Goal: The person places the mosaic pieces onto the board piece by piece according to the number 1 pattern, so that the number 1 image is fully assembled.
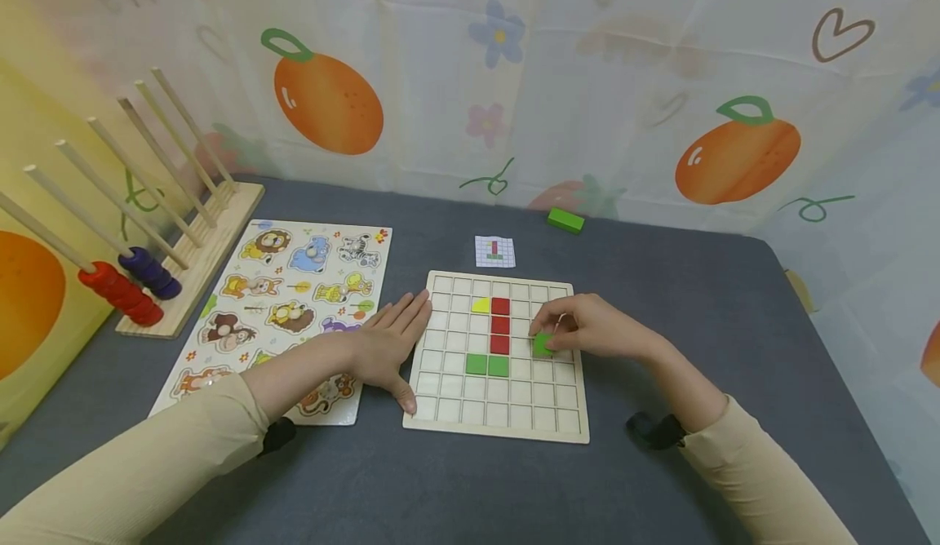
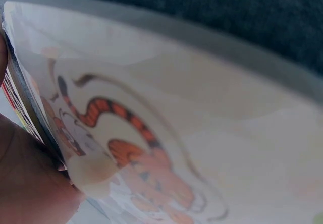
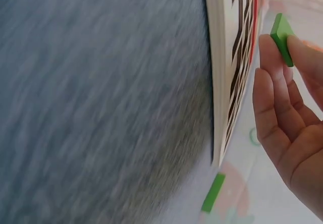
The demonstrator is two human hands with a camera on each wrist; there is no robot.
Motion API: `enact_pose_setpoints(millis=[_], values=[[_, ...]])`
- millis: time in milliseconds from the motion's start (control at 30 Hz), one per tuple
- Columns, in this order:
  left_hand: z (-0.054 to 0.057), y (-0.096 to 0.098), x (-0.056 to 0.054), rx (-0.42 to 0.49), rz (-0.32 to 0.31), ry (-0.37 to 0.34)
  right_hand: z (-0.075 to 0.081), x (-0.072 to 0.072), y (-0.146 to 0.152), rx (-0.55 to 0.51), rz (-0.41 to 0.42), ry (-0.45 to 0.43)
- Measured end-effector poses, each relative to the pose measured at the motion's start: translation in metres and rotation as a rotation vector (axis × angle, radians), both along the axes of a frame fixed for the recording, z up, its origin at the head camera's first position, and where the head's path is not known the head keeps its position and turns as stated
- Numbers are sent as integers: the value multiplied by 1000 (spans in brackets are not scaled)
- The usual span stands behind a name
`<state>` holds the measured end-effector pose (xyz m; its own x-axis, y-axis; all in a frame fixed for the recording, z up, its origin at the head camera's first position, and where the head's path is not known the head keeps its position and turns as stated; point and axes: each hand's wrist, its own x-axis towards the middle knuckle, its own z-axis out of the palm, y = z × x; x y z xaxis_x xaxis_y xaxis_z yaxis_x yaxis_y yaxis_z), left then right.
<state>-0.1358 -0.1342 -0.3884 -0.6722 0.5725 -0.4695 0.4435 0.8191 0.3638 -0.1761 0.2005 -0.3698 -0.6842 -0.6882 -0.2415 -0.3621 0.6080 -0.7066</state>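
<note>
A wooden grid board [image 1: 499, 431] lies on the table, with a yellow triangle tile [image 1: 481, 305], a column of red square tiles [image 1: 500, 325] and two green square tiles [image 1: 487, 365] set in its cells. My right hand [image 1: 598, 326] pinches a green square tile [image 3: 282, 38] between thumb and fingertips, over the board's right side. My left hand [image 1: 389, 347] lies with straight fingers along the board's left edge, thumb at its lower corner. Behind the board is a small pattern card [image 1: 495, 252] showing a coloured grid figure.
An animal puzzle board [image 1: 242, 308] lies left of the grid board, partly under my left forearm. A wooden peg rack [image 1: 246, 194] with red rings [image 1: 121, 294] and dark blue rings [image 1: 150, 272] stands further left. A green block [image 1: 565, 220] lies near the back edge.
</note>
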Motion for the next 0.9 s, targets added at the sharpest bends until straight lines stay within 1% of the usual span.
enact_pose_setpoints(millis=[167,333,633,733,900], values=[[0,0,-1,-3,0,-9,0,3,-13,-17,37,-7],[-1,-1,-1,16,4,2,-4,4,-20,-32,76,5],[1,0,0,10,-3,11,-14,7,-25,-28,75,-8],[0,0,0,10,-1,10,-15,8,-26,-18,69,-5],[-1,-1,0,11,4,7,-14,11,-28,-16,81,-2]])
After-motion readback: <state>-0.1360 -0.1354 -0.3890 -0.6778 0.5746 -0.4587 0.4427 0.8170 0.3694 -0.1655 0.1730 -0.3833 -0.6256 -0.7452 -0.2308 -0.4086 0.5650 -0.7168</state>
